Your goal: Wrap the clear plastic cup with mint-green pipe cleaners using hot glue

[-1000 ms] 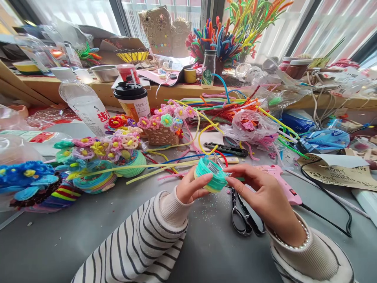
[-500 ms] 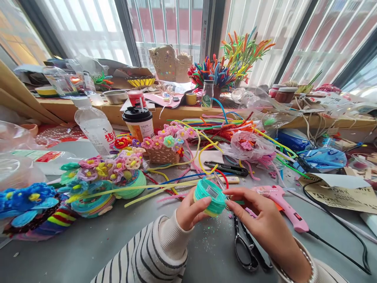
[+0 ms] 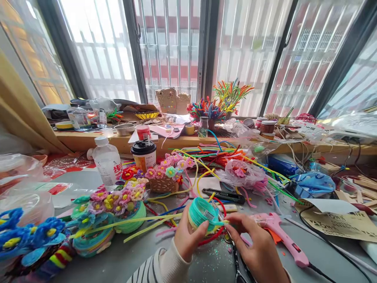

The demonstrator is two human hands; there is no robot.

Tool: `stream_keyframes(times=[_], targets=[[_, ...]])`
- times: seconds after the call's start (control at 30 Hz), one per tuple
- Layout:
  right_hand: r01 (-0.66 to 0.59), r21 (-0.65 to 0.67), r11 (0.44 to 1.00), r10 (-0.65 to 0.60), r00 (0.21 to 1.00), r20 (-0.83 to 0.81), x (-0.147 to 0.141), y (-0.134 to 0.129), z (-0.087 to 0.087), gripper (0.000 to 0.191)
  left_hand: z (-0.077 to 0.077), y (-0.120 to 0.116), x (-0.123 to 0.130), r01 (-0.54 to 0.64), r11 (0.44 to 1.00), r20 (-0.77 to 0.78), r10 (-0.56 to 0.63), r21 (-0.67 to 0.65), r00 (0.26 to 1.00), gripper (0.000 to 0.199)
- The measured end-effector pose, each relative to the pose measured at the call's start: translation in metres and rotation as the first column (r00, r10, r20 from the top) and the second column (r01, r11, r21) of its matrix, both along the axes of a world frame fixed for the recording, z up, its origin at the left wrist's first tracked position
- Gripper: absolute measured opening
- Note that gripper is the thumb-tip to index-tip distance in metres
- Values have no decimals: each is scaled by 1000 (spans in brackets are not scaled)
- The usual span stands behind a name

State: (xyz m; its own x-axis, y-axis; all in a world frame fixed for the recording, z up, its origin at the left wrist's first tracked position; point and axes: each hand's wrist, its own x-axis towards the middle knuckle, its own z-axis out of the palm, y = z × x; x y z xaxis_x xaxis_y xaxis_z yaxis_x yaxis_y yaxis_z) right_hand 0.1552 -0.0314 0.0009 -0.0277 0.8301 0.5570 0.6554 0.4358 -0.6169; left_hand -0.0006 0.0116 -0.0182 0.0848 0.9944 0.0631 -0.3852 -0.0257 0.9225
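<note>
My left hand is wrapped round a small round pot with turquoise sides, a barcode label showing inside its open top. A short turquoise strip sticks out from the pot's right side, and my right hand pinches its end between thumb and fingers. Below my right hand lie scissors, partly hidden by it. A red pipe cleaner curves behind the pot. A pink glue gun rests to the right.
Pots with fuzzy flowers stand at the left. Behind are a plastic bottle, a lidded cup, a flower basket, a black cutter and piled pipe cleaners. Printed paper and the glue gun's cable lie right.
The view has tilted up, so hands and pot appear lower. The pot has turned in my left hand, and the turquoise strip now stretches visibly to my right fingers.
</note>
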Motion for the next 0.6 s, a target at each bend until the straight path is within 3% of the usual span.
stream_keyframes(times=[0.13,0.23,0.33,0.4,0.5,0.6], targets=[[76,302,950,-128,980,155,0,2,-4,21,1,-1,-2,-92,993,-87,98,68,991,69],[46,446,894,-186,943,276,3,1,-2,22,-1,-3,-3,-227,932,-292,309,281,905,68],[50,483,874,-229,920,318,6,0,0,14,-4,-6,-6,-268,765,-445,579,585,683,67],[78,477,876,-252,916,312,7,-1,0,11,-5,-8,-6,-234,678,-459,672,697,581,68],[101,464,880,-267,914,307,5,-1,-1,7,-6,-10,-6,-201,638,-462,707,744,535,71],[113,449,886,-265,918,293,3,0,-3,6,-5,-9,-7,-243,667,-438,678,704,590,70]])
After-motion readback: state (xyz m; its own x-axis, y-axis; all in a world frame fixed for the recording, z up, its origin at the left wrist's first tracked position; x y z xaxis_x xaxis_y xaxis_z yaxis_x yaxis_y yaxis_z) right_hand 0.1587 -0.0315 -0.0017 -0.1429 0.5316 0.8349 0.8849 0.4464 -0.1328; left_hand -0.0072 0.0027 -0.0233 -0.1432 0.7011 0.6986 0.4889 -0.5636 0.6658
